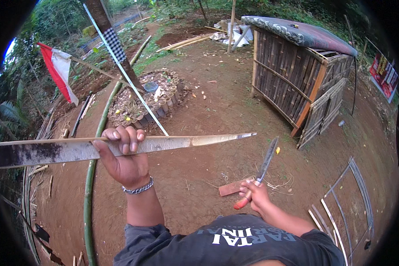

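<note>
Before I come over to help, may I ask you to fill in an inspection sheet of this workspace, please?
Surface: brown earth with scattered leaves.
Job's things: long pale strip, dark-stained toward its left end; knife, blade pointing away from the body.
Clutter: brick on the ground; long green pole lying at left.
Hands: left hand grips the strip; right hand grips the knife's handle.
Cables: nothing seen.
Surroundings: slatted hut, tree, red-and-white flag.

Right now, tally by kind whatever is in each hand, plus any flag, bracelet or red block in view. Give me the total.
Strip, in the left hand: 1
Knife, in the right hand: 1
Flag: 1
Bracelet: 1
Red block: 1
Total: 5
</note>
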The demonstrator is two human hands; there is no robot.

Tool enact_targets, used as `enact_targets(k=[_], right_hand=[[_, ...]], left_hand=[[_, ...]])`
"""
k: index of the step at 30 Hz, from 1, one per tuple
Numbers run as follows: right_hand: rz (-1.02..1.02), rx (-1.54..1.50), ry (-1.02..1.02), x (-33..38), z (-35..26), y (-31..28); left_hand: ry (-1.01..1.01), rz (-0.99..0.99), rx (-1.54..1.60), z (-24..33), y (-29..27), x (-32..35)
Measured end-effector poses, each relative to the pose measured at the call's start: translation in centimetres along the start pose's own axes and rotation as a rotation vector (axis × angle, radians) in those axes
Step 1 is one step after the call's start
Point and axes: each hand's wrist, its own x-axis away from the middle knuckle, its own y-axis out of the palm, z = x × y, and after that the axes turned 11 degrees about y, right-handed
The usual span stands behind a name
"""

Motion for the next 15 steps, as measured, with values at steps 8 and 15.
enact_targets(k=[8,15], right_hand=[[0.045,0.111,-0.103,1.0,0.9,-3.1],[0.089,0.362,-0.228,1.3,1.6,-4.2]], left_hand=[[-0.011,0.002,0.057,4.2,0.5,-0.3],[-0.103,0.019,0.106,2.7,0.1,1.3]])
